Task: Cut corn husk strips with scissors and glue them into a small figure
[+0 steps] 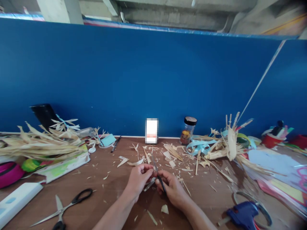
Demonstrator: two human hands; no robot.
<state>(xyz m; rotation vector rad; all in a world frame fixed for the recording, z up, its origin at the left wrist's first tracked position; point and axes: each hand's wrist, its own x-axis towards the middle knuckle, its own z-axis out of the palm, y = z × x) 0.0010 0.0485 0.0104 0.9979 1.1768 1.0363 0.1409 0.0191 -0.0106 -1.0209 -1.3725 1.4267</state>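
My right hand (pixel 171 185) is closed on a small pair of scissors (pixel 157 168), its narrow blades pointing away from me and its dark handle at my fingers. Close beside it, my left hand (pixel 140 179) pinches a small piece of pale dried husk, mostly hidden by the fingers. The two hands' fingertips nearly meet at the blades. Husk scraps (pixel 173 152) and thin trimmings lie on the brown table (pixel 115 195) just beyond and around both hands.
Larger open scissors (pixel 61 209) lie front left, near a white power strip (pixel 18 204). Dried husks (pixel 40 147) are heaped at left, with another bundle (pixel 231 143) at right. A blue glue gun (pixel 244 214) sits front right. A black-lidded jar (pixel 188 131) stands by the blue partition (pixel 148 73).
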